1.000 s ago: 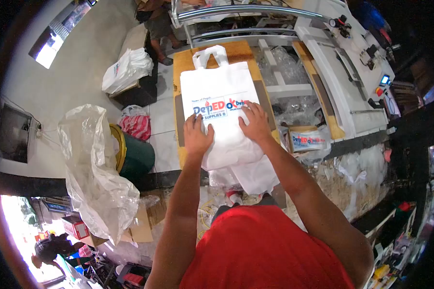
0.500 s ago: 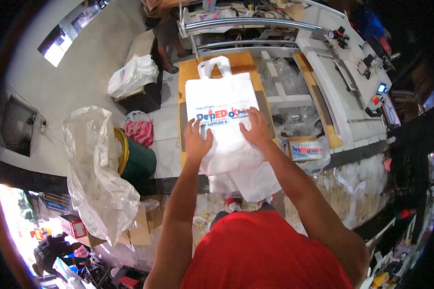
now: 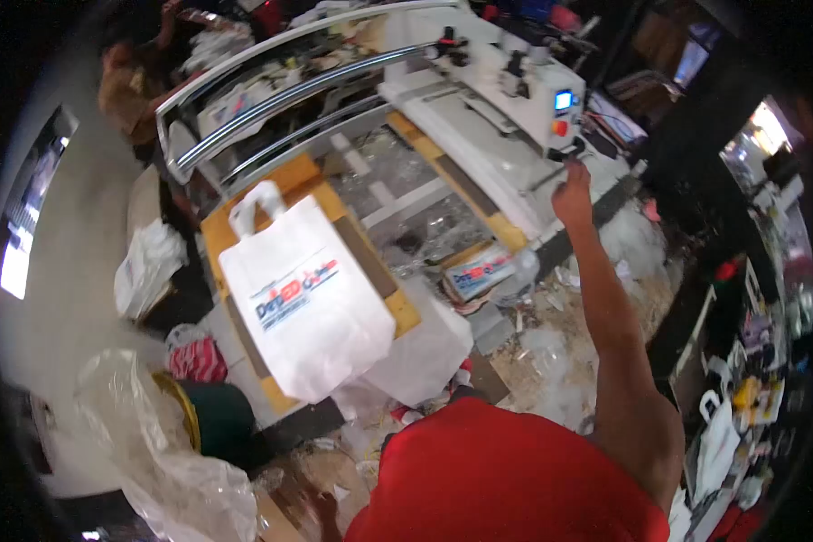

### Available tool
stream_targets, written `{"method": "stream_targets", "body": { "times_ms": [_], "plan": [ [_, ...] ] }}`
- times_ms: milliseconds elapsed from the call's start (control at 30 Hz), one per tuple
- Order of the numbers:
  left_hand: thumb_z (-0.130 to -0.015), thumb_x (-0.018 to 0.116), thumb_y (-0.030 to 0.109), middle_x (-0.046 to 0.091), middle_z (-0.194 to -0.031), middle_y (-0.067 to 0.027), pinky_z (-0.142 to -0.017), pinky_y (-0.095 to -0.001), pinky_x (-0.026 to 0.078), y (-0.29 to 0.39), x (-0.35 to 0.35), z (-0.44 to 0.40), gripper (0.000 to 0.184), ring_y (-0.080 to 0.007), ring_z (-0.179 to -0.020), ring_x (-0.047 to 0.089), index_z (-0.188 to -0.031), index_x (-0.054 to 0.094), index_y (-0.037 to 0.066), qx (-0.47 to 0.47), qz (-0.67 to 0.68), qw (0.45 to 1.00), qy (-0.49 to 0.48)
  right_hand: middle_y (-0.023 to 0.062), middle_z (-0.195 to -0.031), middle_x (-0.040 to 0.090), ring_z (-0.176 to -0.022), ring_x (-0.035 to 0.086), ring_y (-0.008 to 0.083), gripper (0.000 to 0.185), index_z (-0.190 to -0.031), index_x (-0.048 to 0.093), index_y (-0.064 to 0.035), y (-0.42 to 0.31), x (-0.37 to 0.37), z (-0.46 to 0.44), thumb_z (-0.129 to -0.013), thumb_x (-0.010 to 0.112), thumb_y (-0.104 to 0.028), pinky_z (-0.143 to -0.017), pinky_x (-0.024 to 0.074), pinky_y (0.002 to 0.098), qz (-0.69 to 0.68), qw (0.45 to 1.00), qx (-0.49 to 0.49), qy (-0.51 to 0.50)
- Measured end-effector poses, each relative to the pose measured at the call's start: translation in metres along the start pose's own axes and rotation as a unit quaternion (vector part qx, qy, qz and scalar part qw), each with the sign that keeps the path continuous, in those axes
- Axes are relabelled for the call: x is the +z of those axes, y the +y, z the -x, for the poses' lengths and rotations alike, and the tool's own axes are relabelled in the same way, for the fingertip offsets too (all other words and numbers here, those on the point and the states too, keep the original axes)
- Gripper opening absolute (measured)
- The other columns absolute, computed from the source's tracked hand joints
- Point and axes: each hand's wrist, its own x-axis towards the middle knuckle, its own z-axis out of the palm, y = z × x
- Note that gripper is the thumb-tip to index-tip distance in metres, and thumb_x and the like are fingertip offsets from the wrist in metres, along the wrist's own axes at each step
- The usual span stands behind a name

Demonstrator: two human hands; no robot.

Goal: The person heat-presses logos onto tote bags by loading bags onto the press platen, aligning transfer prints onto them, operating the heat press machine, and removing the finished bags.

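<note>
A white tote bag (image 3: 321, 348) with red and blue "DepED" lettering lies flat on a brown board (image 3: 221, 221), its handles towards the far end. Its lower part hangs over the near edge. My right hand (image 3: 572, 191) is stretched out to the machine's black handle (image 3: 565, 152), right at it. The fingers look bunched but blurred, so a grip cannot be made out. Low in the view, left of the red shirt, my left hand (image 3: 321, 508) hangs away from the bag. It is partly dark and smeared, with nothing recognisable in it.
The white press machine (image 3: 479, 135) carries a lit screen (image 3: 564, 100) and a red button (image 3: 560, 128). A second board (image 3: 461, 181) lies beside it. A printed carton (image 3: 479, 274), green bin (image 3: 221, 420) and clear plastic sheet (image 3: 144, 434) stand around. Another person (image 3: 131, 99) is at far left.
Both hands have left the bag. My right hand has gone right to the machine's handle, my left down to my side. The view has turned right; the bag stays on the board.
</note>
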Motion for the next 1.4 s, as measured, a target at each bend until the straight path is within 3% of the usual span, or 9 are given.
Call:
{"method": "stream_targets", "body": {
  "times_ms": [67,267,433,633,867,1033,1133,1233,1400],
  "plan": [
    [-0.086,0.055,0.015,0.048,-0.129,-0.0317,-0.106,-0.0544,0.033,-0.002,0.054,0.013,0.043,-0.0482,-0.124,0.041,-0.121,0.05,-0.008,0.06,-0.017,0.995,-0.082,0.0243,-0.117,0.059,-0.116,0.052,0.0449,0.042,-0.12,0.054,0.0012,0.027,0.007,-0.025,-0.088,0.067,-0.023,-0.102,0.0418,0.0511,0.07,0.996,-0.061,0.016],
    [-0.082,0.056,0.013,0.058,-0.107,-0.0246,-0.086,-0.0539,0.044,-0.005,0.141,0.038,0.02,-0.0445,-0.102,0.054,-0.096,0.058,-0.002,0.146,0.068,0.983,-0.083,0.0173,-0.121,0.064,-0.123,0.052,0.0382,0.047,-0.119,0.063,-0.0096,0.03,0.032,-0.081,-0.087,0.068,-0.043,-0.104,0.0392,0.0566,0.206,0.901,0.07,-0.376],
    [-0.068,0.077,0.026,0.066,-0.077,-0.0061,-0.066,-0.0424,0.053,0.005,0.141,0.031,0.025,-0.0275,-0.071,0.066,-0.077,0.06,0.011,0.303,-0.037,0.939,0.158,0.0183,-0.111,0.068,-0.118,0.056,0.0369,0.045,-0.109,0.068,-0.0065,-0.002,0.009,-0.077,-0.086,0.068,-0.045,-0.105,0.0366,0.0556,0.191,0.909,0.04,-0.368],
    [-0.086,0.061,0.03,0.062,-0.072,-0.0105,-0.061,-0.0406,0.052,0.032,0.152,0.008,0.021,-0.0295,-0.064,0.061,-0.08,0.064,0.011,-0.004,0.437,0.9,0.004,0.0163,-0.088,0.069,-0.095,0.063,0.0373,0.041,-0.085,0.068,-0.0058,-0.068,0.001,-0.051,-0.082,0.071,-0.046,-0.096,0.0414,0.0524,0.118,0.938,-0.074,-0.317],
    [-0.085,0.054,0.016,0.07,-0.088,-0.019,-0.073,-0.0511,0.054,0.071,0.148,0.001,0.018,-0.0384,-0.084,0.068,-0.079,0.067,0.004,0.247,0.192,0.942,0.125,0.0131,-0.072,0.066,-0.076,0.064,0.0357,0.046,-0.074,0.064,-0.0074,-0.176,-0.021,-0.019,-0.082,0.071,-0.052,-0.079,0.0448,0.0484,-0.129,0.934,-0.164,-0.289],
    [-0.085,0.053,0.015,0.069,-0.087,-0.0214,-0.077,-0.0516,0.054,0.105,0.125,0.0,0.019,-0.0407,-0.086,0.067,-0.082,0.066,0.002,0.147,0.101,0.984,-0.016,0.0137,-0.071,0.065,-0.072,0.065,0.0371,0.042,-0.079,0.061,-0.008,-0.252,-0.022,0.0,-0.093,0.061,-0.048,-0.069,0.0476,0.0495,-0.219,0.888,-0.276,-0.294],
    [-0.08,0.061,0.017,0.067,-0.08,-0.0156,-0.072,-0.0454,0.057,0.117,0.134,0.001,0.016,-0.0346,-0.08,0.067,-0.082,0.064,0.002,-0.131,0.39,0.911,0.033,0.014,-0.073,0.065,-0.071,0.066,0.037,0.04,-0.083,0.06,-0.0074,-0.302,-0.028,0.005,-0.096,0.057,-0.045,-0.065,0.0493,0.0504,-0.244,0.856,-0.31,-0.335],
    [-0.091,0.052,0.029,0.069,-0.103,-0.0257,-0.086,-0.0499,0.053,0.105,0.13,0.007,0.033,-0.0429,-0.099,0.066,-0.095,0.071,0.001,0.127,0.165,0.975,0.081,0.0139,-0.073,0.065,-0.07,0.066,0.036,0.038,-0.086,0.059,-0.0074,-0.345,-0.025,0.017,-0.098,0.054,-0.042,-0.066,0.0513,0.0501,-0.275,0.831,-0.346,-0.337],
    [-0.091,0.051,0.028,0.069,-0.095,-0.026,-0.083,-0.0466,0.054,0.11,0.156,0.048,0.03,-0.0434,-0.092,0.067,-0.09,0.07,0.004,-0.088,0.385,0.918,0.023,0.012,-0.088,0.069,-0.077,0.068,0.0343,0.028,-0.089,0.059,-0.0046,-0.393,-0.027,0.028,-0.096,0.059,-0.032,-0.068,0.0532,0.0491,-0.331,0.794,-0.378,-0.342]
  ]
}}
